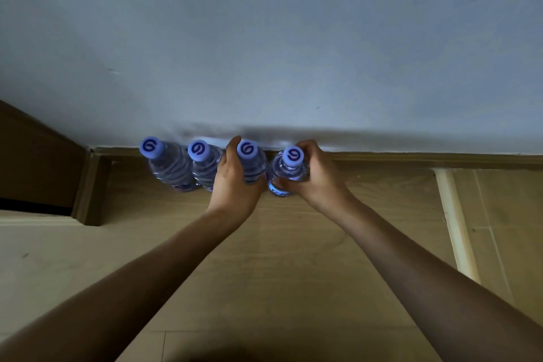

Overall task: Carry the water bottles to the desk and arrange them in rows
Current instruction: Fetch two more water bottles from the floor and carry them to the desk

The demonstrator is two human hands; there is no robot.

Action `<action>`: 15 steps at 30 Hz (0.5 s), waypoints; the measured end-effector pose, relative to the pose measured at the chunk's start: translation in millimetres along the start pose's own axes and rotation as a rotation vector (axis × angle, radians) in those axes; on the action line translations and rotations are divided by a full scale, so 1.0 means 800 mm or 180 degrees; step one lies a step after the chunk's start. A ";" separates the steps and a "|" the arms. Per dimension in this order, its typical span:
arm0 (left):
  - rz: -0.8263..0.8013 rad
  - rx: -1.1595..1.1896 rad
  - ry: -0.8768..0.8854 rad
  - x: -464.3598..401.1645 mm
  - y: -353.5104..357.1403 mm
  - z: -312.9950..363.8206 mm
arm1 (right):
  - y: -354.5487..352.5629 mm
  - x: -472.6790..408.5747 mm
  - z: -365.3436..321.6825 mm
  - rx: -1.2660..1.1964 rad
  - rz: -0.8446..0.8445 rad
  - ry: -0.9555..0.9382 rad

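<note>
left grip (pixel 235 182) — wrapped round third bottle (pixel 252 164) | right grip (pixel 316 175) — clamped on fourth bottle (pixel 286 173) | two bottles (pixel 173 164) left, against wall (pixel 264 38)

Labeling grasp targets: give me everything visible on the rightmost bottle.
The rightmost bottle is clear ribbed plastic with a blue cap bearing a dark swirl and a blue label low on its body. It stands roughly upright on the wooden floor by the wall, last in a row of four. The right hand grips its shoulder.

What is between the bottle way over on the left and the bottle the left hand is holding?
One more water bottle, standing upright in the row, as the head view shows.
</note>
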State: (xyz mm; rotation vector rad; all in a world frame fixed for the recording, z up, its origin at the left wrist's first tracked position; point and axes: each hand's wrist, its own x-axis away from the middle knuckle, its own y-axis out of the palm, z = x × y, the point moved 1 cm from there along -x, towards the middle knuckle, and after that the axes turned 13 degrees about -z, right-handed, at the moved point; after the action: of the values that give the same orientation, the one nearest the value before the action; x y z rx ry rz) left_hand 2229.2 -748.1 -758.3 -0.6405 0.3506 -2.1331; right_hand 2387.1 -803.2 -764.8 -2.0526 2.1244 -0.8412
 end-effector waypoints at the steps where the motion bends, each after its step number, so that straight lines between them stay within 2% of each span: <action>1: 0.0085 -0.0016 0.0044 -0.001 0.001 -0.001 | 0.001 -0.002 0.003 -0.0040 -0.0014 -0.0008; 7: 0.0208 -0.0362 0.0365 0.000 0.005 -0.014 | -0.001 0.006 0.019 -0.0247 0.0075 -0.0117; 15: -0.0335 -0.0373 0.0846 -0.001 0.014 -0.027 | -0.005 0.032 0.023 -0.0240 0.0274 -0.0203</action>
State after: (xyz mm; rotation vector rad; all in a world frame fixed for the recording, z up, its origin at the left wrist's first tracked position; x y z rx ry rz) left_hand 2224.6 -754.0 -781.8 -0.4486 0.6021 -2.3172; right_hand 2395.9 -833.6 -770.5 -1.9772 2.2247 -0.6857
